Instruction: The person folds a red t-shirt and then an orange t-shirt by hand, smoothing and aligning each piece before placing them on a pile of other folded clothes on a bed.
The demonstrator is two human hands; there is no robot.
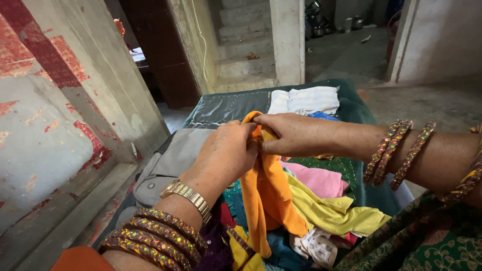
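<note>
**Orange cloth pinched between two hands over a heap of clothes**

Painted plaster, red and grey and flaking, fills the left edge as a wall (pixel 45 125) running back toward a dark doorway. Beside it lies a grey garment (pixel 173 160) with a snap button, partly hidden behind the left wrist. The left hand (pixel 228 150) comes up from the bottom edge, wearing a gold watch (pixel 188 194) and a stack of glittering bangles (pixel 150 238); its fingers are curled shut on the upper edge of the orange cloth (pixel 266 195), though the fingertips themselves are tucked out of sight behind the fabric. The cloth hangs down from the grip in a long fold, its lower end lost among the heap of clothes (pixel 326 211), where pink, yellow, teal and a printed white piece overlap so that no single shape can be followed. The right hand (pixel 293 133) reaches in from the right, closed on the same top edge, touching the left hand; its thumb is hidden. Behind the hands a folded white cloth (pixel 304 100) rests on a dark green covered surface (pixel 226 108), perhaps a bed or table, its edges being cut off. More bangles ring the right forearm, and a green patterned garment (pixel 427 241) fills the lower right corner. Concrete steps (pixel 246 45) rise in the background.
</note>
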